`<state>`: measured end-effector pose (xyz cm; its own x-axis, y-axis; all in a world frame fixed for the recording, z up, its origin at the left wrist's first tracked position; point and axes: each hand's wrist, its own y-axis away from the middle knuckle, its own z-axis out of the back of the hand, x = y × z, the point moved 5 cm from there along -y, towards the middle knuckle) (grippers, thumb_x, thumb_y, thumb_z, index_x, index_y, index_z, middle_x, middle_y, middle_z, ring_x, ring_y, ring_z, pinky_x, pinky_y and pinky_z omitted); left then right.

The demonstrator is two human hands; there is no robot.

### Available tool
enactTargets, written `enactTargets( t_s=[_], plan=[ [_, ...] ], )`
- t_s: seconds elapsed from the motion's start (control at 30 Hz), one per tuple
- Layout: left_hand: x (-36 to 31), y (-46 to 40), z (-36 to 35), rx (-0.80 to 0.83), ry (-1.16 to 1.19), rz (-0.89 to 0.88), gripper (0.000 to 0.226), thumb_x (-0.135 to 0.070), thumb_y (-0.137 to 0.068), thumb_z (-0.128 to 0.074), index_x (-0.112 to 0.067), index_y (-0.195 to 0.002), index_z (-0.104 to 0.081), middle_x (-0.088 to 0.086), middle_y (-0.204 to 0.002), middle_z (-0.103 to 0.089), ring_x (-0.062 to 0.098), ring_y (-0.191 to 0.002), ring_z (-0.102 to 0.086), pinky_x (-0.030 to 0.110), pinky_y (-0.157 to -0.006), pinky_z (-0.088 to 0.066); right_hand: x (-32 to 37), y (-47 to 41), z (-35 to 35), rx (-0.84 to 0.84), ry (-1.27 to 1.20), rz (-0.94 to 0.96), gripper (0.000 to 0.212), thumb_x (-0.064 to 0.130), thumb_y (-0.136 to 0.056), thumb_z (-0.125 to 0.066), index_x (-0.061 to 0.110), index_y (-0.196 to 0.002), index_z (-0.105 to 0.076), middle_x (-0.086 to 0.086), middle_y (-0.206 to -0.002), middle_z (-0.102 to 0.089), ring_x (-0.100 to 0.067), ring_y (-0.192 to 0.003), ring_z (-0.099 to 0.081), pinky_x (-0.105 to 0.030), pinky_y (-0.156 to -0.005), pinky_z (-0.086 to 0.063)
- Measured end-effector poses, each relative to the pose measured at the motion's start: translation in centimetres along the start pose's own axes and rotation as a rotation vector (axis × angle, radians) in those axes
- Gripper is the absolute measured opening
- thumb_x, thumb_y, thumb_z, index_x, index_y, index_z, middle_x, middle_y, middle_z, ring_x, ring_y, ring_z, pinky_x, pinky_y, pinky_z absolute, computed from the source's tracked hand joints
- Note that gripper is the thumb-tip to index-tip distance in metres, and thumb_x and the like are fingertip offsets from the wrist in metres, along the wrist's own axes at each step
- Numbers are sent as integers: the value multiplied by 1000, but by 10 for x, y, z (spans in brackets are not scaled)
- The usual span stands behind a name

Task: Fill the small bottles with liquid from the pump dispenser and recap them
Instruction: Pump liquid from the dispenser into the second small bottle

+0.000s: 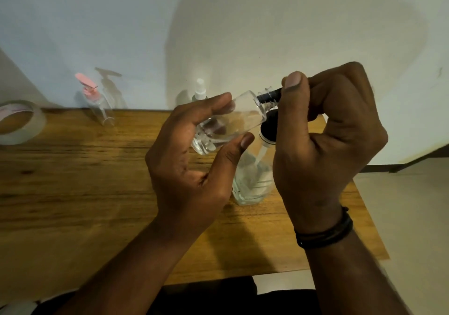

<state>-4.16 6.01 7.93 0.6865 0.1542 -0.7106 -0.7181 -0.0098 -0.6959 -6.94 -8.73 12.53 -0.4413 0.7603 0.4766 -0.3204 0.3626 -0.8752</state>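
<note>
We hold a small clear plastic bottle (226,122) tipped well over above the wooden surface (97,168), its neck pointing up and to the right. Our left hand (194,159) clamps the body between curled fingers above and thumb below. Our right hand (323,144) pinches a black screw cap (269,95) at the bottle's mouth, thumb on top and fingers curled behind. We judge the cap is being threaded on, though whether it is fully seated we cannot tell.

Clear liquid pools in the lower end of the tilted bottle. Directly beneath our hands stands the larger clear pump dispenser bottle with a black collar (252,181), upright on the surface.

The risks lie mostly at the neck. Should the cap cross-thread at this angle, the bottle would leak once laid down. Tilt it further before the cap bites and liquid could run out over our fingers and the wood. A hard squeeze from our left hand on the thin wall could push liquid up towards the mouth. Our right wrist hangs just above the dispenser, and a careless drop could knock it over.

A pink-topped clear pump bottle (97,103) and a white-topped clear spray bottle (199,92) stand well apart along the wall edge.
</note>
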Motion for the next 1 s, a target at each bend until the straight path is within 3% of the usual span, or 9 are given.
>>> enactTargets(
  t_s=[0.2,0.5,0.7,0.87,1.0],
  plan=[
    [-1,1,1,-8,-8,9,41,-7,-89,-82,1,-124,-62,7,-121,-69,14,-116,-68,26,-96,-54,-4,7,-2,-4,-33,-44,34,-4,-96,-60,6,-64,-58,-2,-68,-49,-14,-66,-45,-20,-67,-36],
    [-2,0,0,-12,9,-4,41,-9,-90,-80,-2,-124,-60,3,-120,-68,14,-114,-70,26,-94,-56,0,-3,4,-23,20,6,30,1,-97,-60,21,-79,-49,1,-71,-47,-15,-66,-43,-21,-67,-34],
    [-1,2,0,-13,9,20,41,-9,-90,-81,0,-124,-61,2,-121,-67,8,-116,-68,22,-96,-54,-3,4,-2,-9,-19,-35,33,-3,-96,-59,8,-64,-58,-2,-68,-48,-16,-65,-44,-21,-66,-35],
    [-1,0,0,-9,1,8,43,-6,-88,-83,0,-124,-61,2,-121,-67,8,-116,-68,22,-96,-54,-1,0,0,2,14,-26,31,0,-97,-60,13,-69,-57,-1,-70,-47,-18,-64,-46,-25,-65,-36],
    [-2,0,0,-13,-14,-12,42,-6,-89,-82,1,-124,-60,0,-121,-66,6,-117,-67,20,-96,-53,0,-1,2,3,24,-17,32,1,-97,-60,9,-66,-60,-1,-70,-49,-18,-65,-46,-25,-66,-35]
  ],
)
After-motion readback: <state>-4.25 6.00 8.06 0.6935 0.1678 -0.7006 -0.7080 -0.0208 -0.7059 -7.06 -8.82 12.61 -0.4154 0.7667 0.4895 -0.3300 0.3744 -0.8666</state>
